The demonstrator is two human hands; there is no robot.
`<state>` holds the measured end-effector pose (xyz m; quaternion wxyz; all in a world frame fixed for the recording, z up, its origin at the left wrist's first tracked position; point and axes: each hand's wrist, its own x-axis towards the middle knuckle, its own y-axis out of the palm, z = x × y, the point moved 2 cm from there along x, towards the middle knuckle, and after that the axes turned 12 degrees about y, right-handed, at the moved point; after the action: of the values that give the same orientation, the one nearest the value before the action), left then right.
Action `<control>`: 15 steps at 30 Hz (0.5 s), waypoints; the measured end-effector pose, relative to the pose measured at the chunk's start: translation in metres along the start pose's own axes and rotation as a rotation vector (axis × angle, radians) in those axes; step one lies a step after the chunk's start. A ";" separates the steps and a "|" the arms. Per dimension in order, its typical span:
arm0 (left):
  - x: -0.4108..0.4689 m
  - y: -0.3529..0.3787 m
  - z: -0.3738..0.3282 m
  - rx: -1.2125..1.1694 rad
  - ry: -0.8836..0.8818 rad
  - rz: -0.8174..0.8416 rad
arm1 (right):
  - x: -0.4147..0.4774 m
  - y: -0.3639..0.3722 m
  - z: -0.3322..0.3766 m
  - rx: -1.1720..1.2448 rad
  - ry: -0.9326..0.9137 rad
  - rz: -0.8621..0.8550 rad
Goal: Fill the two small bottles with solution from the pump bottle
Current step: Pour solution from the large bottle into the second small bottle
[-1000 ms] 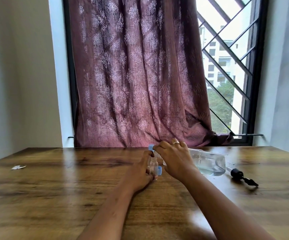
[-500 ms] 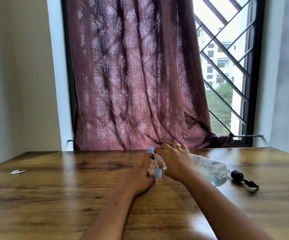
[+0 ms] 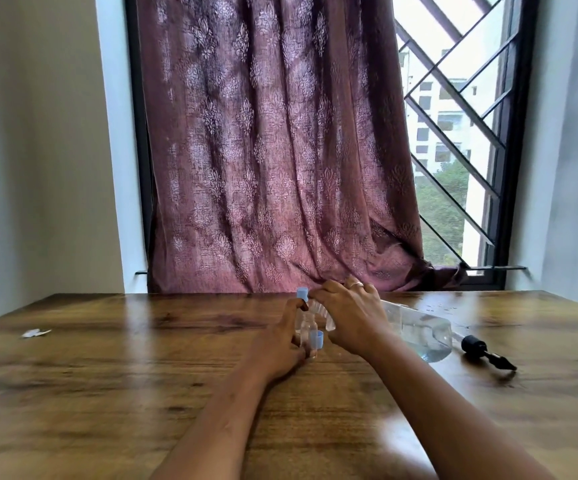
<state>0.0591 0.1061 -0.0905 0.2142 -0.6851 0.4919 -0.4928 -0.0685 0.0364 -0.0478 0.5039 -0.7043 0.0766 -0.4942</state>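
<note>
My right hand (image 3: 348, 318) grips the neck end of the large clear pump bottle (image 3: 422, 329), which is tipped nearly flat with its mouth toward a small clear bottle (image 3: 307, 329). Liquid pools in the big bottle's base end. My left hand (image 3: 280, 344) holds the small bottle upright on the wooden table (image 3: 107, 393). A blue cap (image 3: 316, 339) sits by my left fingers in front of the small bottle. Behind my hands stands a second small bottle with a blue cap (image 3: 302, 294), mostly hidden. The black pump head (image 3: 484, 351) lies on the table to the right.
A small white scrap (image 3: 35, 332) lies at the far left of the table. Water drops (image 3: 443, 309) speckle the table behind the pump bottle. A maroon curtain (image 3: 273, 150) and a barred window (image 3: 453, 133) stand beyond the far edge.
The view has tilted slightly upward, so hands and bottles sit lower in frame. The pump bottle's base has dropped a little toward the table. Both hands keep their holds.
</note>
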 end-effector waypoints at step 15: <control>0.000 -0.001 0.000 -0.021 0.002 -0.003 | 0.000 -0.003 0.002 -0.064 -0.048 -0.038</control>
<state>0.0598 0.1060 -0.0901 0.2057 -0.6876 0.4962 -0.4885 -0.0678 0.0392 -0.0456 0.4733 -0.7331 0.0668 -0.4838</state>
